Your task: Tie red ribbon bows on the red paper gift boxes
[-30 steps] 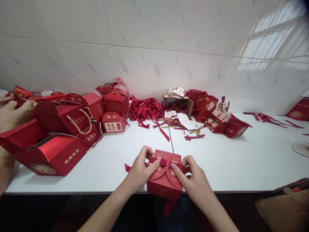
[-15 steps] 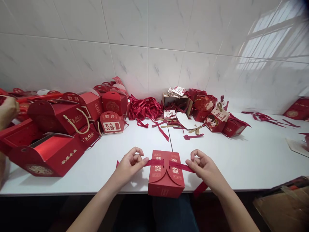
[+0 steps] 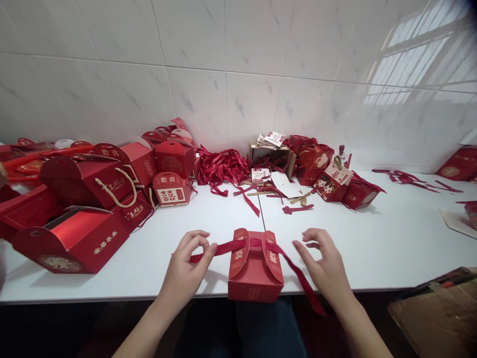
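Two bare hands flank a small red box, upright at the near edge of a white table, approx. centre & directly in front of the wearer, prob. put there for easy reach from both sides. L hand: thumb & index closed in a pinch on a dark-red ribbon, other fingers curled; the pull to that side seemingly keeps this stretch taut. R hand: thumb & fingers parted, a moderate gap between, w/ no visible hold on anything; the ribbon's other end slants down loose beside it, past the table edge. The band runs through both top flaps, L flap & R flap, which stand partly raised w/ a gap between; the box's own weight, no hand on it, presumably steadies it.

Bkgd, by the tiled wall: a heap of ribbons, loosely piled, maybe so strands can be drawn singly; next to it a small open carton w/ printed cards on top, prob. to save table space. To its R, a patterned box sits tilted among other red boxes. At L, a stack of larger cartons incl. a gold-lettered box in front & one w/ a cord handle, apparently grouped to leave working room. Lower R: a brown cardboard box, contents unclear.
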Demonstrator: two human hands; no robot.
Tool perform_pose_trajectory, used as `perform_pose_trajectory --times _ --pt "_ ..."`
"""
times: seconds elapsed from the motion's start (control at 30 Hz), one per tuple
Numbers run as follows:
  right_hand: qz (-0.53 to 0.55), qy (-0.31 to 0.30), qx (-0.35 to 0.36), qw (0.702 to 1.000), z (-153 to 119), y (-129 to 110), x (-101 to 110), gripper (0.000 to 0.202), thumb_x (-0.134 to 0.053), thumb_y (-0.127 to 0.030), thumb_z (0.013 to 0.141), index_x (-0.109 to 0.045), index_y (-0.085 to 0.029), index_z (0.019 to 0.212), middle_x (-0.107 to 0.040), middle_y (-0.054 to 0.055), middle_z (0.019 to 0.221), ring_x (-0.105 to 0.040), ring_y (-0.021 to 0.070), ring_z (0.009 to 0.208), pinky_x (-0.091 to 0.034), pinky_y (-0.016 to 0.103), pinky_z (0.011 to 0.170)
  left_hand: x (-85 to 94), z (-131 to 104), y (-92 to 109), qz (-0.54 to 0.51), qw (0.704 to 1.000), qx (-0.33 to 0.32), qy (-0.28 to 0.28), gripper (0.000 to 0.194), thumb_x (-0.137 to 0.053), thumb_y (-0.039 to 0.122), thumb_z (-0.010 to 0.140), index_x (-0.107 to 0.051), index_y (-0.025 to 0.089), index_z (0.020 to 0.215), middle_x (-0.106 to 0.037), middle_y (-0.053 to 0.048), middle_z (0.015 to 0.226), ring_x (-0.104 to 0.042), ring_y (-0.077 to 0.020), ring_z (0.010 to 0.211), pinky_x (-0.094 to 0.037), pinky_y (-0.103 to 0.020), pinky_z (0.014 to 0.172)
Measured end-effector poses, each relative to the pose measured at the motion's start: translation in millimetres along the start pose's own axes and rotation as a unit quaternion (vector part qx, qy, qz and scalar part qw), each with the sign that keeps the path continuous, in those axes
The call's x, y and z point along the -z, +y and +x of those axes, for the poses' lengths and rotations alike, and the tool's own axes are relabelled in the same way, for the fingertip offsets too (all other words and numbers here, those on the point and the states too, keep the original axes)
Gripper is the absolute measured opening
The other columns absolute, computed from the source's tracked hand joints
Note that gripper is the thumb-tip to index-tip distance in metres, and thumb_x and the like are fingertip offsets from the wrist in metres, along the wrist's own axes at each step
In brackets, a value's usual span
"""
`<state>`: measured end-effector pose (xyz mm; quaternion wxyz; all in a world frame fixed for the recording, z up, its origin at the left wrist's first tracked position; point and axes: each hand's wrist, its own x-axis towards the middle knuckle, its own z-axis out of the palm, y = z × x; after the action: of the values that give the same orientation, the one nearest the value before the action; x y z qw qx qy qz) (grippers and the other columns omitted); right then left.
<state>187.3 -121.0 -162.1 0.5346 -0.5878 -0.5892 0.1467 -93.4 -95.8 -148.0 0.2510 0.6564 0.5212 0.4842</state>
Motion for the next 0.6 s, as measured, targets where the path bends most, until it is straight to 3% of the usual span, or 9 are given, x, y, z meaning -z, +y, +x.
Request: perform_pose_trajectory --times 0.07,0.1,0.23,0.33,0.4,0.47,0.53,0.6 --pt "-0.008 0.039 0.004 0.999 -10.5 -5.2 8.0 0.023 -0.053 -0.040 0.086 -0.051 -0.022 0.072 -0.052 0.002 0.077 -0.050 0.0182 0.075 -0.040 0.030 0.069 5.9 -11.6 1.9 0.046 0.998 -0.021 0.035 0.019 -0.057 0.036 0.081 -0.061 0.022 0.068 -0.057 -0.005 0.088 -0.055 -0.0219 0.089 -0.042 -0.027 0.076" --pt "-0.002 0.020 -0.007 1.000 -16.9 -8.6 10.9 0.027 -0.050 -0.040 0.088 -0.051 -0.022 0.068 -0.050 0.001 0.071 -0.048 0.0172 0.068 -0.039 0.029 0.065 8.0 -17.8 3.1 0.059 0.998 -0.022 0.015 0.020 -0.055 0.035 0.083 -0.064 0.023 0.070 -0.058 -0.005 0.083 -0.056 -0.0216 0.085 -0.042 -0.027 0.076" --pt "0.051 -0.195 -0.074 0.977 -41.3 -22.9 9.6 0.042 -0.040 -0.044 0.092 -0.058 -0.020 0.062 -0.053 0.001 0.060 -0.046 0.0161 0.057 -0.036 0.028 0.057 7.0 -35.4 7.3 0.066 0.985 0.039 -0.152 0.029 -0.049 0.038 0.087 -0.067 0.025 0.067 -0.058 -0.002 0.061 -0.056 -0.0207 0.063 -0.040 -0.027 0.063" --pt "0.080 -0.257 -0.132 0.954 -51.1 -28.5 -0.7 0.041 -0.041 -0.048 0.091 -0.060 -0.020 0.067 -0.055 0.002 0.063 -0.046 0.0161 0.059 -0.037 0.027 0.057 -1.7 -34.6 7.6 0.023 0.979 0.109 -0.171 0.032 -0.049 0.043 0.086 -0.062 0.025 0.064 -0.055 0.000 0.054 -0.052 -0.0198 0.054 -0.035 -0.026 0.054" --pt "0.138 -0.237 -0.176 0.945 -53.5 -28.3 -8.9 0.037 -0.043 -0.051 0.090 -0.062 -0.021 0.078 -0.052 0.000 0.060 -0.044 0.0149 0.056 -0.039 0.026 0.056 -8.3 -29.8 6.4 -0.060 0.975 0.150 -0.150 0.035 -0.049 0.049 0.086 -0.059 0.023 0.065 -0.054 0.001 0.055 -0.050 -0.0178 0.053 -0.036 -0.026 0.054" --pt "0.245 -0.176 -0.240 0.923 -53.8 -26.6 -17.1 0.037 -0.047 -0.055 0.087 -0.061 -0.023 0.098 -0.049 -0.003 0.058 -0.040 0.0118 0.048 -0.038 0.025 0.051 -13.6 -24.5 5.8 -0.182 0.955 0.199 -0.121 0.036 -0.049 0.052 0.085 -0.059 0.021 0.071 -0.056 0.001 0.060 -0.049 -0.0149 0.053 -0.037 -0.024 0.052" --pt "0.380 -0.081 -0.300 0.871 -52.0 -25.6 -24.2 0.039 -0.054 -0.055 0.084 -0.056 -0.027 0.111 -0.052 -0.004 0.065 -0.035 0.0081 0.043 -0.034 0.022 0.043 -16.6 -19.5 6.7 -0.333 0.905 0.254 -0.074 0.029 -0.054 0.048 0.085 -0.062 0.020 0.081 -0.061 0.000 0.073 -0.054 -0.0134 0.060 -0.041 -0.023 0.053" --pt "0.504 0.012 -0.325 0.800 -47.3 -26.1 -28.5 0.036 -0.065 -0.047 0.079 -0.055 -0.031 0.110 -0.058 -0.002 0.084 -0.041 0.0065 0.048 -0.038 0.020 0.044 -16.4 -14.2 9.7 -0.464 0.834 0.298 -0.008 0.015 -0.057 0.035 0.086 -0.064 0.023 0.090 -0.065 0.000 0.086 -0.060 -0.0126 0.070 -0.046 -0.021 0.055"
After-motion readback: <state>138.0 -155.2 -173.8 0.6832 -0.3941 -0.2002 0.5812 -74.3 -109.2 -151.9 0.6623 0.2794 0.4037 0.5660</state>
